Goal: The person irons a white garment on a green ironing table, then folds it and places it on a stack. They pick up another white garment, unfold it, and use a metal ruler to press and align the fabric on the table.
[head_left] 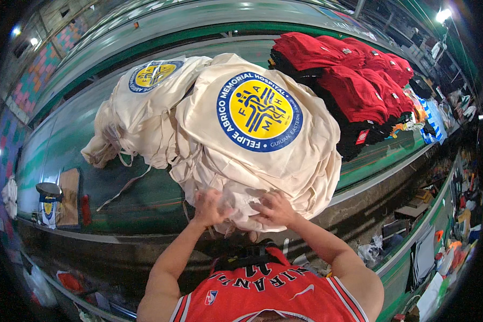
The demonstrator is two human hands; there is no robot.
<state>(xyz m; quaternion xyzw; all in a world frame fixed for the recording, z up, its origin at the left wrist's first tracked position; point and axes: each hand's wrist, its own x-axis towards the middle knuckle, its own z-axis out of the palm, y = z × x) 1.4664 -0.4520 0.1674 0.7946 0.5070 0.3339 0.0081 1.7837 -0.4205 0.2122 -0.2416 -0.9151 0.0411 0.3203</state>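
Note:
In front of me a large heap of cream cloth bags (306, 177) lies on the green table, the top one with a round blue and yellow print facing up. At the heap's near edge my right hand (275, 208) has its bent fingers closed on the cloth of the top bag. My left hand (212, 207) touches the same edge a little to the left; its fingers are smeared by motion. A second pile of cream bags (145, 112) leans against the heap on the left, crumpled, with loose cords trailing onto the table.
Stacks of folded red shirts (354, 102) sit on black ones at the right. A small tub with a dark top (49, 196) stands by a brown board (68, 197) at the left. The long green table (150, 188) has a raised near edge. Clutter fills a lower shelf at right.

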